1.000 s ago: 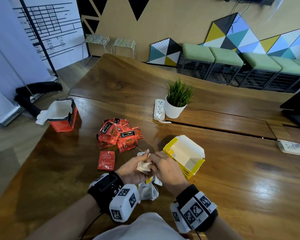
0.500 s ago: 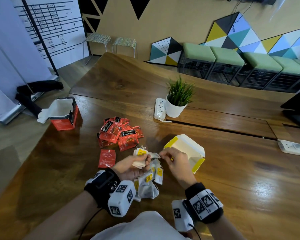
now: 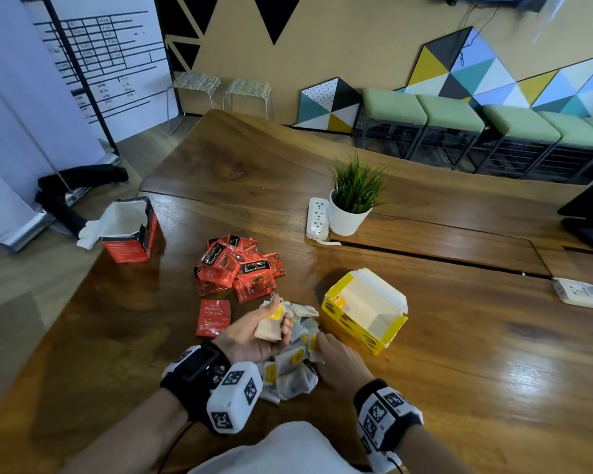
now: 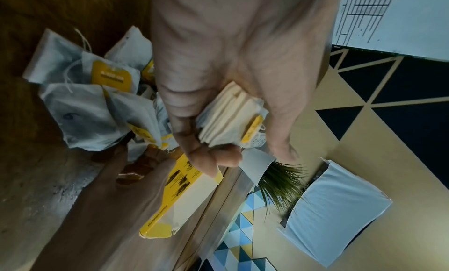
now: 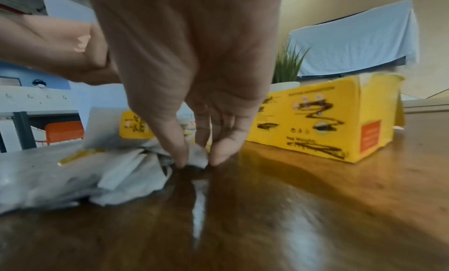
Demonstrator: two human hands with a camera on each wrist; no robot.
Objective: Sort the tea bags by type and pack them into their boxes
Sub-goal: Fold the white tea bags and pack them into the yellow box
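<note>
Your left hand is raised just above the table, thumb and curled fingers clamping a small stack of white tea bags with yellow tags, edges lined up. Your right hand is reaching down beside it, thumb and fingertips closing on the corner of one bag at the near edge of the loose white pile. The hands are sitting close together but not touching.

These bags are likely very light, soft and crushable; the paper could tear, and the strings are trailing loose and may snag a neighbour. Pinching a flat corner or the stiffer yellow tag looks safest, lifting one at a time.

The open yellow box is standing just right of the pile, flaps up, its inside looking empty. The flaps are thin card, so the stack should probably go straight down between them.

Beyond the pile, the red sachets are lying heaped, with one single red sachet apart on the left. Those are flat and probably slick. Their red box is standing well apart, near the table's left edge, so a nudge there could tip it off.

The wooden table to the right of the yellow box is offering open room. A potted plant and a power strip are sitting further back.
</note>
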